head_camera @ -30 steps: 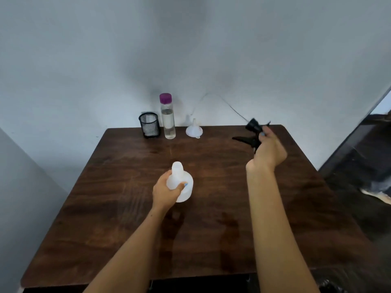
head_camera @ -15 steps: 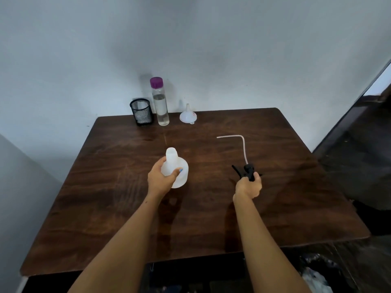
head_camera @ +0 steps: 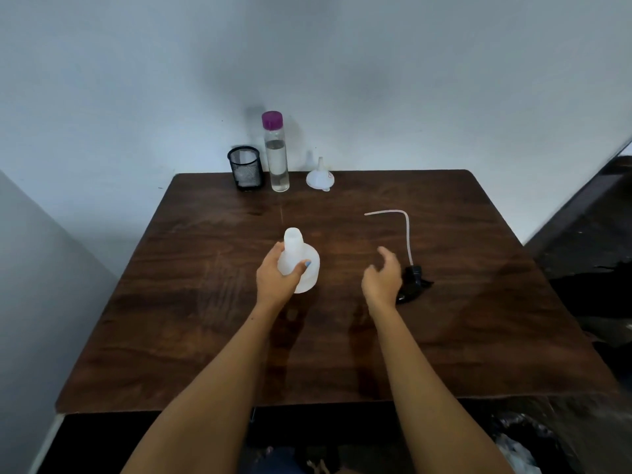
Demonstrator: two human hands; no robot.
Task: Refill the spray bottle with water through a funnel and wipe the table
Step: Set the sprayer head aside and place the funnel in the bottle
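A white translucent spray bottle body (head_camera: 303, 265) stands upright and uncapped near the middle of the dark wooden table (head_camera: 191, 302). My left hand (head_camera: 277, 280) grips its shoulder. The black spray head (head_camera: 414, 283) lies on the table to the right, its clear dip tube (head_camera: 403, 223) curving away toward the back. My right hand (head_camera: 382, 281) hovers just left of the spray head, fingers loosely curled, holding nothing. A white funnel (head_camera: 319, 177) rests mouth-down at the back edge. Beside it stands a clear water bottle (head_camera: 276, 155) with a purple cap.
A black mesh cup (head_camera: 245, 167) stands at the back left next to the water bottle. A pale wall rises right behind the table. Dark floor and clutter lie off the table's right side.
My right hand brought the spray head down from the air, laid it on the table and let go. The left hand kept its hold on the bottle.
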